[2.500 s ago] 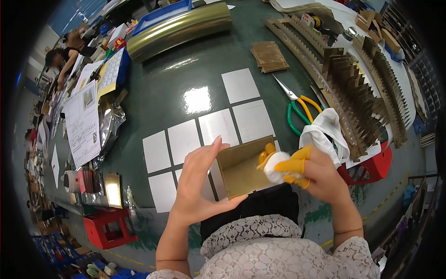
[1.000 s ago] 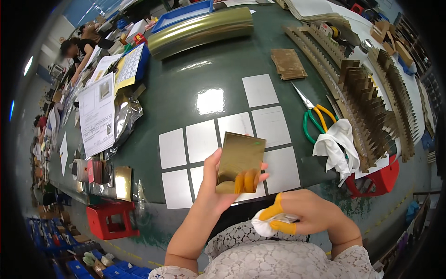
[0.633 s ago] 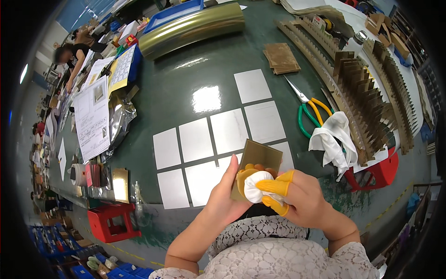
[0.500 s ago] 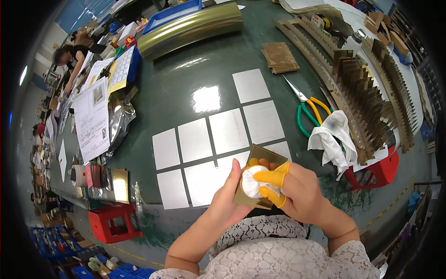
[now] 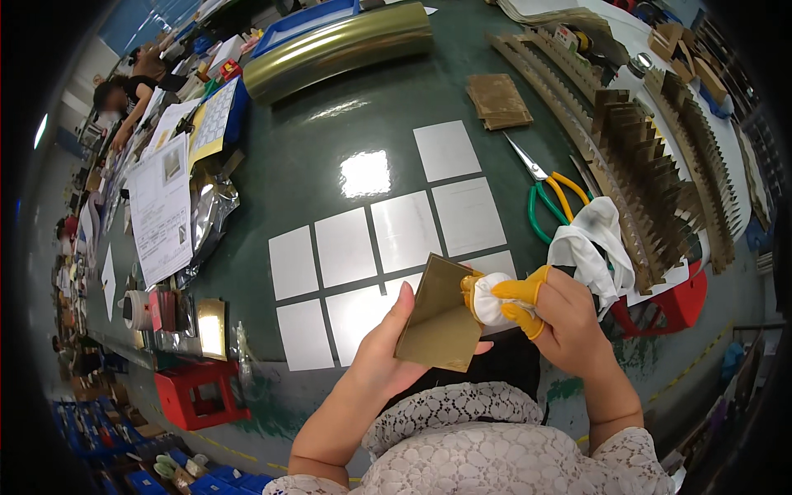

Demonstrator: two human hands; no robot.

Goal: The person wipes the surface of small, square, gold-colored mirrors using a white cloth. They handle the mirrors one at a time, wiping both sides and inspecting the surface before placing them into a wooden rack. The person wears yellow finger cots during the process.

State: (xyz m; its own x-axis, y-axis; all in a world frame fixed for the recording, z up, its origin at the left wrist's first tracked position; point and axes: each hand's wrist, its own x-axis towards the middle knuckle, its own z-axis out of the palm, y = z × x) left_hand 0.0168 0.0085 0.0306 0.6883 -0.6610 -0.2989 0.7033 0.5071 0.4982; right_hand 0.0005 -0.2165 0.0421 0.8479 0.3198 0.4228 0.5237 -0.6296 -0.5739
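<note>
A thin, shiny bronze-coloured plate (image 5: 440, 322) is gripped at its left and lower edges by my left hand (image 5: 381, 346), thumb upright beside it. My right hand (image 5: 569, 318), with yellow finger covers on its fingers, pinches a wadded white cloth (image 5: 492, 299). This wad is at the plate's right edge; whether they touch, I cannot tell. Beyond my hands, several pale silvery rectangular sheets (image 5: 404, 229) lie in rows on the dark green table (image 5: 322, 157). The plate and my hands partly cover the nearest ones.
To the right lie scissors (image 5: 540, 186) with green and yellow handles, a crumpled white cloth (image 5: 590, 243) and racks of upright brownish plates (image 5: 627, 157). A stack of brown plates (image 5: 499, 101) and a gold roll (image 5: 342, 54) lie farther back. Papers (image 5: 162, 210) are at left.
My right hand has moved right with the cloth wad, from over the plate to its right edge. The plate has turned in my left hand, and more of its face shows.
</note>
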